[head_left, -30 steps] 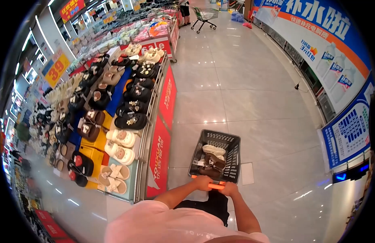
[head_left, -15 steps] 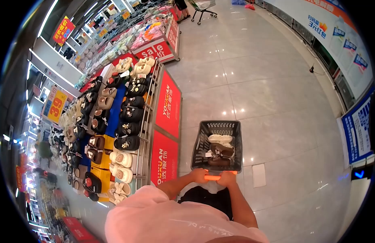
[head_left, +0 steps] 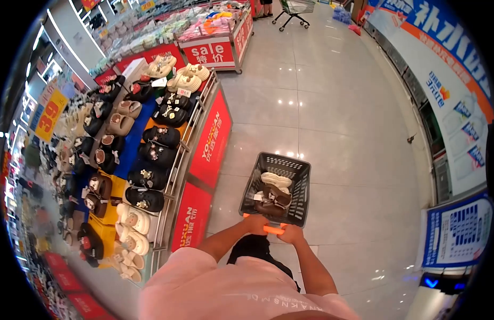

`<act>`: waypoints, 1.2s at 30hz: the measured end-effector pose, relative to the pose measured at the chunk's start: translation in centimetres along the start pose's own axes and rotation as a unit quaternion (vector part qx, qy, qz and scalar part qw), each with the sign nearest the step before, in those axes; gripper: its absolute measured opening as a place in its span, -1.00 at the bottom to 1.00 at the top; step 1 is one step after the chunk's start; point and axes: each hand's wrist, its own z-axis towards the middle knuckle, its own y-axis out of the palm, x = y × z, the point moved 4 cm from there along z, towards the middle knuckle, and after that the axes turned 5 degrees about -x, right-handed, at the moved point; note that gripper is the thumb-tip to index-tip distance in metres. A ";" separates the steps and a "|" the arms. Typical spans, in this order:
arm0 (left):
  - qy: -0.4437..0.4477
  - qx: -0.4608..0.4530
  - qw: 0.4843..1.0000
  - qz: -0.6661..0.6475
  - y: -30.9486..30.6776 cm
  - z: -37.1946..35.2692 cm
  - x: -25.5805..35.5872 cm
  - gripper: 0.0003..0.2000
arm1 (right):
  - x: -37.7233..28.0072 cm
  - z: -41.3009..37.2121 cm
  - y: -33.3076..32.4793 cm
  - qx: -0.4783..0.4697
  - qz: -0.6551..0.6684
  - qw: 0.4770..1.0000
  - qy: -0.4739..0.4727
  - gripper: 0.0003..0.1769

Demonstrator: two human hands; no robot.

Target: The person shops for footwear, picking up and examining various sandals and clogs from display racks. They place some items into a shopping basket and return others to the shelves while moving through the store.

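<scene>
Basket [head_left: 297,176] of slippers [head_left: 275,180] stands on the floor [head_left: 337,138] just ahead of you, right of the shoe display [head_left: 151,154]. Your left hand [head_left: 257,224] and right hand [head_left: 291,233] each wrap its orange handle [head_left: 272,230]. Judged step: pushing. Next, steer with even pressure, clear of the display.

Both arms out front, bare forearms angling forward and converging. Left hand [head_left: 256,224]: fingers curled into a closed grip, knuckles up, wrist roughly straight. Right hand [head_left: 292,233]: same closed grip, just right of the left hand and slightly nearer the body, with a small gap between them. Upper arms in short sleeves.
</scene>
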 end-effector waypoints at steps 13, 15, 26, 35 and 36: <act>-0.038 0.086 0.993 -0.067 -14.2 10.8 -4.4 -0.72 | 1.7 14.4 -13.6 -0.024 -0.061 0.998 -0.001 -0.50; -0.040 0.106 0.991 -0.072 -16.1 12.8 -5.3 -0.72 | 2.1 16.5 -16.1 -0.010 -0.069 0.997 -0.020 -0.52; -0.110 0.090 0.984 -0.107 -26.3 22.7 -8.0 -0.71 | 3.3 27.3 -28.8 -0.023 -0.082 0.994 -0.066 -0.61; -0.058 0.025 0.992 -0.108 -32.5 29.5 -12.0 -0.67 | 3.9 36.9 -35.4 -0.062 -0.079 0.991 -0.091 -0.54; -0.078 0.002 0.992 -0.102 -32.1 30.6 -13.0 -0.65 | 3.2 36.9 -36.7 -0.058 -0.075 0.991 -0.098 -0.55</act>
